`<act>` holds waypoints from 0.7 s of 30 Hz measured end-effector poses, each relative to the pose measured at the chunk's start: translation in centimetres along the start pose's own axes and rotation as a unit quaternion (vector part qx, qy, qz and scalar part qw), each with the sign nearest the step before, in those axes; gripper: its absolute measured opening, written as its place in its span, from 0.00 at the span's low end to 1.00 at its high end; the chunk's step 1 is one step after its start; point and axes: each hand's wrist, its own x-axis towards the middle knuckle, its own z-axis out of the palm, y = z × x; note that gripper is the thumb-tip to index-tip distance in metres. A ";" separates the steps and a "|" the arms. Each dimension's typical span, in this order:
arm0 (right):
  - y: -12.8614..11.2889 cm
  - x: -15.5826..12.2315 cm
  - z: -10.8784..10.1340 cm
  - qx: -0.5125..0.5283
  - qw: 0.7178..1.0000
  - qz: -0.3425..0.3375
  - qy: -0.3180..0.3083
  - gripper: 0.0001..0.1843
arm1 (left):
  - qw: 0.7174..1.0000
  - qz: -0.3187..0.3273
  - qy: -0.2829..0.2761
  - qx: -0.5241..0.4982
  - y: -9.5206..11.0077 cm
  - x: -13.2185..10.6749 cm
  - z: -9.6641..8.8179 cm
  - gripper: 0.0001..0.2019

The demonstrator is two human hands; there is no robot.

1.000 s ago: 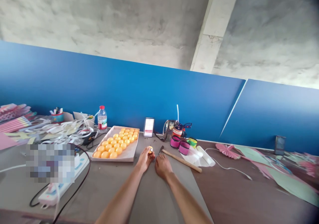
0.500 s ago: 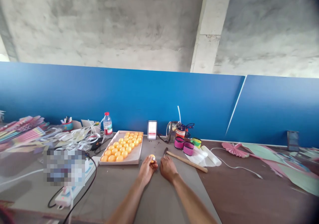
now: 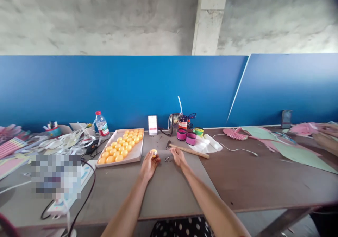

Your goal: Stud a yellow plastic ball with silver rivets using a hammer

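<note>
The head view shows work that looks partway through on a single orange ball (image 3: 154, 153), pinched in the left hand (image 3: 149, 165) just right of the tray (image 3: 135, 154), a bright, metallic-looking spot on its upturned side. How complete that one ball is cannot be told at this size. The remaining balls (image 3: 119, 158) sit in rows inside the tray, and none of them visibly bears such a spot, so by appearance most look untouched. Loose metal pieces (image 3: 167, 158) lie on the tabletop (image 3: 163, 191) farther right of the tray, between the hands. Beyond them from the tray, the right hand (image 3: 179, 156) is low over the tabletop, knuckles up, fingers gathered toward the left; whether they grip something tiny is unclear. The left hand is turned inward, thumb side up, its lower fingers curled loosely beneath the ball.
</note>
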 end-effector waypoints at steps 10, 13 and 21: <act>0.0 -1.8 -0.1 0.014 0.999 -0.032 0.009 0.15 | 0.999 -0.007 -0.020 0.044 0.1 -0.3 0.5 0.13; -0.3 -2.4 -0.5 0.008 0.999 -0.045 0.005 0.16 | 0.998 -0.008 -0.041 0.047 0.2 -0.9 1.4 0.15; -0.8 -3.1 -1.0 -0.092 0.992 -0.073 -0.048 0.13 | 0.998 -0.037 -0.040 0.026 -0.1 -2.6 3.1 0.16</act>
